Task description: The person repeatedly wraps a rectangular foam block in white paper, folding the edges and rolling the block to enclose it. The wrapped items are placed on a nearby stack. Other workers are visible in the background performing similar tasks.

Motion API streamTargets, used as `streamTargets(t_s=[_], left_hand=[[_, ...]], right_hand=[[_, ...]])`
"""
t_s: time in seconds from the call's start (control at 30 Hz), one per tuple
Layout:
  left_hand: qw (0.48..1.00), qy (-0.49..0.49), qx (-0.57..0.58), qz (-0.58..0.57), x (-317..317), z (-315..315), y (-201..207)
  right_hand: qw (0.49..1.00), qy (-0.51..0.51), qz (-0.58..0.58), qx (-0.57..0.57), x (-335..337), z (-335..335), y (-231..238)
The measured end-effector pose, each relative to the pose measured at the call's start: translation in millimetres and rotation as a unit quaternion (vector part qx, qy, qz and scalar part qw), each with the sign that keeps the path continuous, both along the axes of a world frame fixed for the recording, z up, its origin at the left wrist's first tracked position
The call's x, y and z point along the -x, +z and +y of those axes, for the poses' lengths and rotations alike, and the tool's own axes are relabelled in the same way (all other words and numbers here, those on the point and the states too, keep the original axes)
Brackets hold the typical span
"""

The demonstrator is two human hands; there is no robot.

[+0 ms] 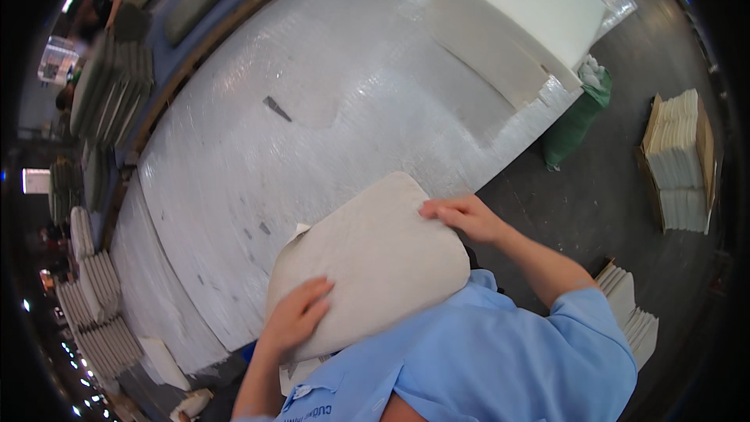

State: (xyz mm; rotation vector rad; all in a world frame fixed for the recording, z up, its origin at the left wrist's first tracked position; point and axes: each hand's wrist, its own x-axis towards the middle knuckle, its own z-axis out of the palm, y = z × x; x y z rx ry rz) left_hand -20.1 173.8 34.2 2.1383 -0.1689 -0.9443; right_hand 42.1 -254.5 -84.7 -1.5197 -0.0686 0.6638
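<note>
A pale beige seat cushion (371,258) with rounded corners lies in front of me at the near edge of the table, its near side against my shirt. A small flap of fabric sticks up at its far left edge. My left hand (301,312) rests on the cushion's left part, fingers stretched over the cover and thumb apart. Over on the far right edge, my right hand (465,217) touches the cover with its fingers extended. The cushion's underside is hidden.
Clear plastic film covers the large table (375,109), with a dark patch (277,109) on it. White foam blocks (516,16) stand at the far right. Beside them are a green sack (578,121) and stacked pale sheets (678,160) on the floor. Piled cushions (98,297) line the left.
</note>
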Motion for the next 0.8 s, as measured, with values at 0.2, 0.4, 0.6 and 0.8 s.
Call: streamTargets(t_s=[0.2,0.4,0.6,0.8], left_hand=[[0.954,-0.037,-0.129,-0.267,41,-37,55],[0.877,-0.061,-0.129,-0.459,-13,-30,54],[0.827,-0.168,-0.1,-0.527,-70,-99,66],[0.833,-0.161,-0.179,-0.498,-78,-143,58]], right_hand=[[0.954,-0.135,-0.216,-0.155,41,38,40],[0.949,-0.139,-0.204,-0.194,-5,50,41],[0.847,-0.161,-0.501,-0.073,-46,73,49],[0.793,-0.146,-0.592,-0.013,-66,71,45]])
